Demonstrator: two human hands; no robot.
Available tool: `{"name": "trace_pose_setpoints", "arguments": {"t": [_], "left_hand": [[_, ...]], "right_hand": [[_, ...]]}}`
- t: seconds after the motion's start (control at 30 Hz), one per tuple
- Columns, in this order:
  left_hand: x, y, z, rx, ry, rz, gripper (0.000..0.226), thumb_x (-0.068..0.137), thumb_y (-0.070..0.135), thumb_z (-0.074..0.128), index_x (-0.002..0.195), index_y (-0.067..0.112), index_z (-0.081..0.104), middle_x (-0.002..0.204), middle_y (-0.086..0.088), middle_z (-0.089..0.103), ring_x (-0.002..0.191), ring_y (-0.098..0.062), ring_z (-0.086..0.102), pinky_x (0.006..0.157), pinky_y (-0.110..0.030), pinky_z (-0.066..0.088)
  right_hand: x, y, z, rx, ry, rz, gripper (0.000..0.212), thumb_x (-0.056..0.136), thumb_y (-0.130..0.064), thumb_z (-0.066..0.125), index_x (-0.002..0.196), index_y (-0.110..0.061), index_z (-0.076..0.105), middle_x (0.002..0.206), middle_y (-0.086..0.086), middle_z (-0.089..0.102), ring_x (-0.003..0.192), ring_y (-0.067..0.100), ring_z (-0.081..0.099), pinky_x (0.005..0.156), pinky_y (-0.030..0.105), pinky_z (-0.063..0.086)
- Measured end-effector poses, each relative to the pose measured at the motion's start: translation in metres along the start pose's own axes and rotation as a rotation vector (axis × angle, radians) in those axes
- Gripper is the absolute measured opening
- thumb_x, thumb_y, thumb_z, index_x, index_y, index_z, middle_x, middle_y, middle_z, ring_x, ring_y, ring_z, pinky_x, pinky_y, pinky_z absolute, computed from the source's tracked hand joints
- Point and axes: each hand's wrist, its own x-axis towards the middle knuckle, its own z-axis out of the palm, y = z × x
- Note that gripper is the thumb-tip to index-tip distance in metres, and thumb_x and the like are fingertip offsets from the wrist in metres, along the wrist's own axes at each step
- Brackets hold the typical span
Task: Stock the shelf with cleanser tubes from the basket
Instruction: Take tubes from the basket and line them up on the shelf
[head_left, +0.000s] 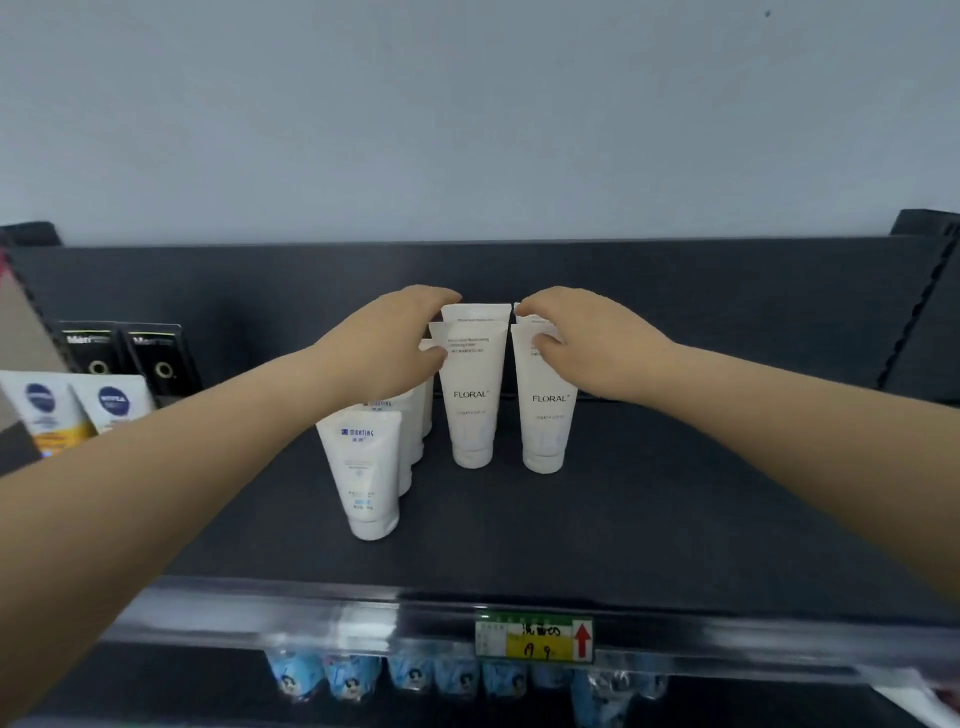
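White FLORAL cleanser tubes stand cap-down in two short rows on the dark shelf (675, 509). My left hand (395, 338) grips the crimped top of the left FLORAL tube (471, 395), which has another tube right behind it. My right hand (582, 338) pinches the top of the right FLORAL tube (545, 415), also with a tube behind it. To the left stands a row of white MONTING tubes (366, 473), partly under my left forearm. The basket is out of view.
Nivea tubes (78, 410) and black Men boxes (124, 353) stand at the shelf's left. A price tag (534, 639) hangs on the shelf's front rail. Blue packets (415, 675) fill the shelf below. The shelf's back panel (727, 291) is close behind the tubes.
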Motion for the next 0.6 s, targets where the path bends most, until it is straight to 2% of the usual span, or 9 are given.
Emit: {"name": "trace_pose_setpoints", "arguments": {"t": [0.1, 0.2, 0.3, 0.5, 0.6], "left_hand": [[-0.022, 0.004, -0.003, 0.018, 0.035, -0.023, 0.049, 0.092, 0.017, 0.051, 0.140, 0.019, 0.040, 0.144, 0.003, 0.042, 0.131, -0.014, 0.039, 0.099, -0.019, 0.029], [-0.045, 0.002, -0.002, 0.077, 0.040, -0.083, 0.055, 0.092, 0.023, 0.052, 0.144, 0.020, 0.034, 0.150, 0.002, 0.035, 0.134, -0.018, 0.037, 0.108, -0.030, 0.033], [-0.070, 0.004, -0.003, 0.117, 0.071, -0.123, 0.056, 0.092, 0.026, 0.053, 0.144, 0.018, 0.035, 0.152, -0.001, 0.031, 0.141, -0.019, 0.028, 0.113, -0.036, 0.031], [-0.137, 0.011, 0.000, 0.203, 0.134, -0.181, 0.058, 0.089, 0.022, 0.059, 0.142, 0.011, 0.039, 0.155, -0.012, 0.026, 0.144, -0.027, 0.023, 0.116, -0.034, 0.020], [-0.171, 0.006, 0.000, 0.265, 0.094, -0.229, 0.061, 0.091, 0.026, 0.059, 0.145, 0.013, 0.034, 0.157, -0.009, 0.021, 0.145, -0.025, 0.019, 0.116, -0.034, 0.019]], "right_hand": [[-0.013, -0.012, 0.005, -0.043, 0.009, -0.054, 0.042, 0.096, -0.018, 0.039, 0.139, -0.020, 0.041, 0.146, -0.004, 0.040, 0.130, 0.019, 0.042, 0.101, 0.034, 0.038], [-0.027, -0.024, 0.011, -0.099, 0.031, -0.105, 0.042, 0.097, -0.021, 0.040, 0.139, -0.019, 0.040, 0.149, -0.002, 0.036, 0.135, 0.019, 0.035, 0.106, 0.036, 0.033], [-0.040, -0.037, 0.019, -0.113, 0.026, -0.142, 0.045, 0.097, -0.024, 0.039, 0.142, -0.020, 0.035, 0.155, 0.000, 0.025, 0.143, 0.019, 0.023, 0.112, 0.039, 0.023], [-0.055, -0.078, 0.038, -0.024, 0.019, -0.263, 0.047, 0.097, -0.023, 0.038, 0.144, -0.021, 0.033, 0.156, 0.002, 0.024, 0.143, 0.020, 0.021, 0.112, 0.039, 0.024], [-0.062, -0.103, 0.051, -0.004, -0.017, -0.331, 0.047, 0.097, -0.025, 0.039, 0.144, -0.021, 0.034, 0.156, 0.002, 0.024, 0.142, 0.021, 0.023, 0.112, 0.039, 0.024]]}}
